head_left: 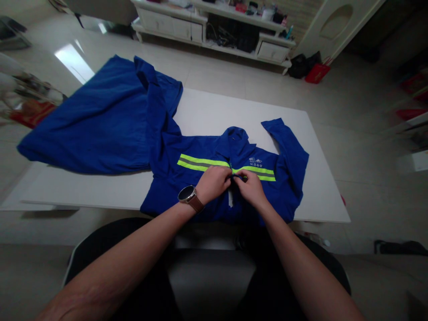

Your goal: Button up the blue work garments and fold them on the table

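Observation:
A blue work jacket [203, 145] with a yellow-green reflective stripe across its chest lies front up on the white table [214, 104]. Its collar points away from me and its sleeves are spread to both sides. Both of my hands meet at the front opening, just below the stripe. My left hand [216, 180], with a watch on the wrist, pinches one front edge of the jacket. The fingers of my right hand [250, 185] are closed on the opposite edge. Any button or fastener between the fingertips is too small to make out.
Another blue garment [96, 116] is folded at the table's left, partly under a jacket sleeve. Beyond the table stands a white low cabinet [170, 26] with drawers and clutter on top. A red bag [317, 72] sits on the floor beside it.

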Motion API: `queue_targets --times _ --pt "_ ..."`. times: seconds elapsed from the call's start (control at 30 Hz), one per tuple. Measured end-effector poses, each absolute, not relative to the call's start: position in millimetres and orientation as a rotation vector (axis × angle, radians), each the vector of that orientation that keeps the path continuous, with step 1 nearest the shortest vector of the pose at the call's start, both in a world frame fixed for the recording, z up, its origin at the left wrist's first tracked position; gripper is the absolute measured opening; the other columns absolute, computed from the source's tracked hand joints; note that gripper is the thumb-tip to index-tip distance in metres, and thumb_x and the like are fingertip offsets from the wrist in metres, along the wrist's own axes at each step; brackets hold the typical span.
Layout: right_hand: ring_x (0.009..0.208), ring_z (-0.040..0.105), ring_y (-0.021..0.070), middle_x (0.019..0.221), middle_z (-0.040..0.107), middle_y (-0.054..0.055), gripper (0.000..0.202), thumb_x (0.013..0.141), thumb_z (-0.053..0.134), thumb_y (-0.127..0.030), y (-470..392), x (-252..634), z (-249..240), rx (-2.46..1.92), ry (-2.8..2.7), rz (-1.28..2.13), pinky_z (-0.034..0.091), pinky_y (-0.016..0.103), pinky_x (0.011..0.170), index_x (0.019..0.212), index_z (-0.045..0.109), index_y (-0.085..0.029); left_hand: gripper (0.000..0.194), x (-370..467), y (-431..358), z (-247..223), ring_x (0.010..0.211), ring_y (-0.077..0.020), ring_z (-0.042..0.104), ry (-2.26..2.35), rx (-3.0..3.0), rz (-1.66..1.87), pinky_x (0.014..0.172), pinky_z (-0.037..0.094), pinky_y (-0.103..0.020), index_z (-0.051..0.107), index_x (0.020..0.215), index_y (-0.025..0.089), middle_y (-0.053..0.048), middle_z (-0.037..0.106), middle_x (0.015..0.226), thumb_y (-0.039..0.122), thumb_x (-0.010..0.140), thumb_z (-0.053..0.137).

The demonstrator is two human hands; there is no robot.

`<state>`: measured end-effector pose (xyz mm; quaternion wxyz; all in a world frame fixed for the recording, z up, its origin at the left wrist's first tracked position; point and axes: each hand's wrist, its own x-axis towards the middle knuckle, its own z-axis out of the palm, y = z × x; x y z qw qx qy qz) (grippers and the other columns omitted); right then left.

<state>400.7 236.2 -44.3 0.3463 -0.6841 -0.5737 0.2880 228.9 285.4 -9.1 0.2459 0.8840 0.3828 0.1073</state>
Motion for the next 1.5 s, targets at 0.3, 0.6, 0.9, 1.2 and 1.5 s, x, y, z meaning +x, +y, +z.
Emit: queue_targets --times 0.3,0.6,0.9,1.2,1.5 --pt "0.073 0.057 0.0192 0.073 0.064 0.001 0.012 0.080 0.055 -0.032 238.7 400.7 -43.3 -1.842 -1.377 0.698 0.041 0.030 0.071 0.074 0.060 -0.022 0.019 231.6 282.8 -8.2 0.094 -0.0226 0.067 1.004 2.421 0.298 0.084 0.048 -0.032 0.072 0.094 0.019 -0.009 0.074 0.101 0.015 0.092 0.053" --pt "0.094 0.060 0.0223 0.093 0.062 0.005 0.031 0.092 0.048 -0.046 240.1 413.9 -38.9 -1.923 -1.559 0.688 0.047 0.035 0.089 0.086 0.066 -0.021 0.037 222.5 281.8 -4.6 0.110 -0.0271 0.065 1.085 2.352 0.158 0.095 0.052 -0.037 0.067 0.122 0.014 -0.013 0.070 0.116 0.042 0.102 0.051" --pt "0.152 0.024 0.0537 0.167 0.023 0.015 0.085 0.087 0.074 -0.049 212.3 418.6 -37.8 -2.490 -1.967 1.036 0.035 0.067 0.114 0.162 0.035 -0.039 0.108 213.7 265.7 -21.3 0.147 -0.0644 0.023 1.534 2.077 -0.586 0.102 0.042 -0.077 0.028 0.165 0.025 -0.027 0.021 0.169 0.038 0.075 0.087" --pt "0.152 0.010 0.0616 0.176 -0.002 0.012 0.091 0.093 0.060 -0.068 256.3 422.3 -52.9 -2.686 -1.924 0.759 0.044 0.080 0.099 0.166 0.010 -0.046 0.100 212.4 317.1 -32.0 0.159 -0.0496 -0.001 1.443 2.154 -0.176 0.107 0.039 -0.080 0.019 0.166 0.034 -0.015 0.007 0.176 0.031 0.085 0.077" --pt "0.150 0.020 0.0609 0.176 0.007 0.011 0.097 0.088 0.062 -0.073 414.2 463.3 -71.7 -2.618 -2.081 0.597 0.040 0.077 0.107 0.167 0.013 -0.043 0.064 199.5 316.0 2.5 0.157 -0.0520 0.013 1.402 2.101 -0.254 0.105 0.044 -0.077 0.046 0.152 0.026 -0.018 0.026 0.170 0.038 0.092 0.065"
